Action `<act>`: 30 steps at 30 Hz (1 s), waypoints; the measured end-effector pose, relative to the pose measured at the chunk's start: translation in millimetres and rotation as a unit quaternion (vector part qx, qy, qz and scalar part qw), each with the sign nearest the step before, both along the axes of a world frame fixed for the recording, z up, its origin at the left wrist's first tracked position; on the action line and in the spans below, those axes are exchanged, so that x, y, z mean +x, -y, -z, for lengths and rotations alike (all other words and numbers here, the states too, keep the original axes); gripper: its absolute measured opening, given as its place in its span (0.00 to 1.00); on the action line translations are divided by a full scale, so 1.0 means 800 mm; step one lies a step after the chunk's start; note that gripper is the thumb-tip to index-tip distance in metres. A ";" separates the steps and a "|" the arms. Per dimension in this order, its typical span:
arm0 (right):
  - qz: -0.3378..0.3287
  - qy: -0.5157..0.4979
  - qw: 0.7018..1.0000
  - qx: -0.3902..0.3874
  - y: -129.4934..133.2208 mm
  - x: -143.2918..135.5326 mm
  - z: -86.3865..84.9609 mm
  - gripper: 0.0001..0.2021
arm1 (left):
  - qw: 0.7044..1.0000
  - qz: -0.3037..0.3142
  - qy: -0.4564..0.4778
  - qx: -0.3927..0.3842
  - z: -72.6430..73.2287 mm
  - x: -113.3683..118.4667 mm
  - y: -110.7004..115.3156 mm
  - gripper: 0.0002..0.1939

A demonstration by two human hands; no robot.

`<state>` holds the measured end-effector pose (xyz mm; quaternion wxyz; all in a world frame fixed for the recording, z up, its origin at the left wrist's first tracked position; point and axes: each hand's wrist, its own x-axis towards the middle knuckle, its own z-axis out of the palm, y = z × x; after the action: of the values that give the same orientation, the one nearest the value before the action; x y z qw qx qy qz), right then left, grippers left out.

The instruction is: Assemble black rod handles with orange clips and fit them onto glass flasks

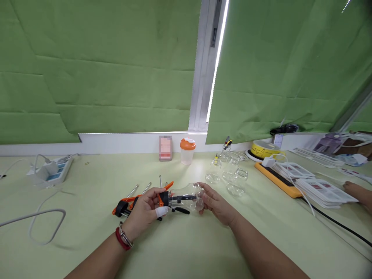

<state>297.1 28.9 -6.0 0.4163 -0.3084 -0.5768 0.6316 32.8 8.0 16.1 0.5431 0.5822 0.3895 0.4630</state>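
A clear bottle (190, 190) lies sideways between my two hands, with a black rod running inside it. My left hand (142, 211), a white wrap on its thumb, has its fingers closed around the black-and-orange lid (163, 198) at the neck end. At the opposite end, the fingers of my right hand (216, 204) grip the rounded base. Just beyond and under my left hand lie several black-and-orange lid pieces (120, 208) with metal rods (133, 190), partly hidden by it. A black rod-like piece (182, 210) rests on the table below the bottle.
Several clear bottles (240, 179) stand right of centre, near some small tools (227, 143). Behind are an orange-lidded cup (187, 152) and a phone (165, 148). A power strip (59, 170) sits left; an orange one (279, 180) and card stacks (322, 190) right, near another person's hand (359, 193).
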 end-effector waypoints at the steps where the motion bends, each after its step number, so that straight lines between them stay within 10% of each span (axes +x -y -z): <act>1: -0.004 -0.002 1.000 0.005 0.001 0.000 -0.001 0.25 | 1.000 -0.001 0.000 0.001 0.000 0.000 -0.001 0.21; 30: -0.039 -0.048 0.996 -0.061 0.002 -0.008 -0.009 0.21 | 0.999 0.010 -0.016 0.043 -0.010 0.002 0.004 0.19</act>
<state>290.5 27.0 1.6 0.3986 -0.2803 -0.5280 0.6955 34.2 4.9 24.3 0.5164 0.6161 0.3719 0.4642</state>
